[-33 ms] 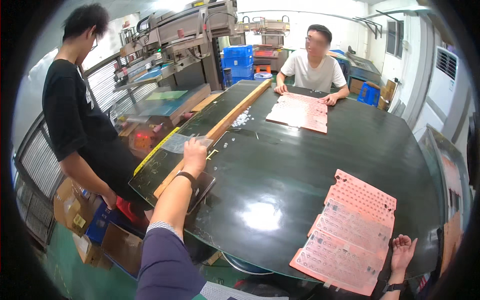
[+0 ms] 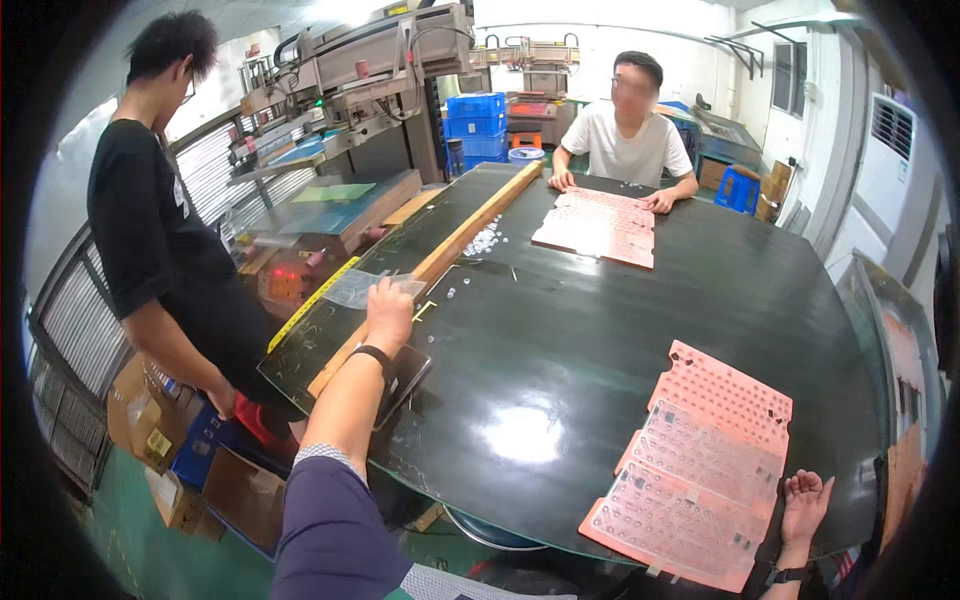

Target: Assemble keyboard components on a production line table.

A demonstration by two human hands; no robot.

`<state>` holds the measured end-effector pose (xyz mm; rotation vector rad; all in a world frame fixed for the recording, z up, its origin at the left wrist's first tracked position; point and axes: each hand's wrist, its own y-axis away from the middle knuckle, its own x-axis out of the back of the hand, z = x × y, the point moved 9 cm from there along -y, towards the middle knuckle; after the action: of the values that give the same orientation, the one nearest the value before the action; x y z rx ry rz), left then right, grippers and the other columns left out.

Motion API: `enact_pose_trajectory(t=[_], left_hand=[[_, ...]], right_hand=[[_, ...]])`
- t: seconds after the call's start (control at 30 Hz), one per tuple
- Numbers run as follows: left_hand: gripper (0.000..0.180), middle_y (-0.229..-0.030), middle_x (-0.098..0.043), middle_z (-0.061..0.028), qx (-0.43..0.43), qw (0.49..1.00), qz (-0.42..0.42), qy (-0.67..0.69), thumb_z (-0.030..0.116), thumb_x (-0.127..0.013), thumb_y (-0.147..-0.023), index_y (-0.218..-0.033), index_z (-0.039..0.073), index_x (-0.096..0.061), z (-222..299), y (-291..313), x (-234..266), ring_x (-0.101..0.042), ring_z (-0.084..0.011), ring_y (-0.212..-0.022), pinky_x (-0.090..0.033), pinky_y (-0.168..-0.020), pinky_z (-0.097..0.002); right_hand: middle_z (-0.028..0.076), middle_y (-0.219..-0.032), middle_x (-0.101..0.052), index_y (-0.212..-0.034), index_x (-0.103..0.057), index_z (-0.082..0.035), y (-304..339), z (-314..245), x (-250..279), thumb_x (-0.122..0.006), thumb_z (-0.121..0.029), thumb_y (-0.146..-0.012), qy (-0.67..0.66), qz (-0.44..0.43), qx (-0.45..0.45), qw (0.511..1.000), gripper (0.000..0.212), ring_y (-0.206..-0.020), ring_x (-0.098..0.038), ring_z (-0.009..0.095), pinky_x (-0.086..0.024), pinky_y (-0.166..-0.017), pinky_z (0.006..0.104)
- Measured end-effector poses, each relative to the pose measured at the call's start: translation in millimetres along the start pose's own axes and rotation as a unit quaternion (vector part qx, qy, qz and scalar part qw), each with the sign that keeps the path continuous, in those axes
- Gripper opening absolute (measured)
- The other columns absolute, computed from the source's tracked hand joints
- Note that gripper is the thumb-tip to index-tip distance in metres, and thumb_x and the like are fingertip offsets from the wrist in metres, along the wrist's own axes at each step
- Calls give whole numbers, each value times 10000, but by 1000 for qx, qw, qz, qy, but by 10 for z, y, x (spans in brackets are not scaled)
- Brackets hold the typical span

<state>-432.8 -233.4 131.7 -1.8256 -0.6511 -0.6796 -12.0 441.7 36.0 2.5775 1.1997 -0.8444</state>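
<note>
At the near right, the right hand (image 2: 803, 505) lies open, palm up and holding nothing, just beside a pink board (image 2: 725, 385). This board rests on the near right of the dark bench (image 2: 560, 330); it has many rows of small round marks, some dark patches, and two clear sheets (image 2: 700, 440) cover its near and middle parts, while its far part is bare. On the left, a flat dark device (image 2: 410, 372) lies partly under the left forearm. The left hand (image 2: 390, 312) has bent fingers on a clear film (image 2: 355, 288), which lies across a wooden bar (image 2: 475, 226); whether it grips the film, I cannot tell. At the left edge, a yellow scale (image 2: 312, 305) carries markings too small for reading. Farther, small clear pieces (image 2: 485, 238) lie scattered beside the bar. At the far side, a co-worker (image 2: 630, 140) touches another board (image 2: 600, 225). Compared with the earlier frame, this co-worker's head has turned toward the front; both hands and the near board stay the same.
</note>
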Motion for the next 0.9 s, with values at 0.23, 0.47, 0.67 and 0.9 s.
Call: enact_pose_trajectory(t=[0.23, 0.47, 0.67, 0.9], left_hand=[[131, -839, -621, -37, -5, 1000, 10, -20, 148, -562, -750, -721, 116, -685, 182, -102, 111, -535, -216, -975, -405, -801, -368], [241, -896, -638, -47, 16, 1000, -22, -10, 338, -718, -719, -795, 110, -721, 52, -30, 208, -523, -223, -1017, -395, -840, -383], [240, -912, -632, -40, 15, 999, -33, -29, 339, -733, -692, -793, 122, -719, 94, -67, -12, -509, -217, -1027, -384, -840, -377], [160, -879, -611, -31, 22, 1000, -14, -16, 276, -690, -713, -766, 128, -713, 91, -17, 112, -508, -215, -998, -381, -824, -371]], right_hand=[[77, -948, -669, -945, -640, -69, -49, -15, 315, -421, -440, -982, 15, -21, -4, 1000, 433, -864, -619, 181, -497, -858, 344], [80, -942, -662, -952, -631, -63, -79, 27, 42, -436, -429, -981, 8, -45, -5, 999, 415, -840, -610, 179, -500, -843, 332], [94, -997, -633, -967, -606, -38, -159, 27, 432, -478, -336, -977, 14, -24, -25, 999, 324, -904, -589, 212, -466, -903, 348], [178, -1134, -639, -1069, -652, 13, -153, 56, 230, -334, -482, -979, -39, -163, -58, 984, 595, -1091, -570, 338, -380, -1032, 472]])
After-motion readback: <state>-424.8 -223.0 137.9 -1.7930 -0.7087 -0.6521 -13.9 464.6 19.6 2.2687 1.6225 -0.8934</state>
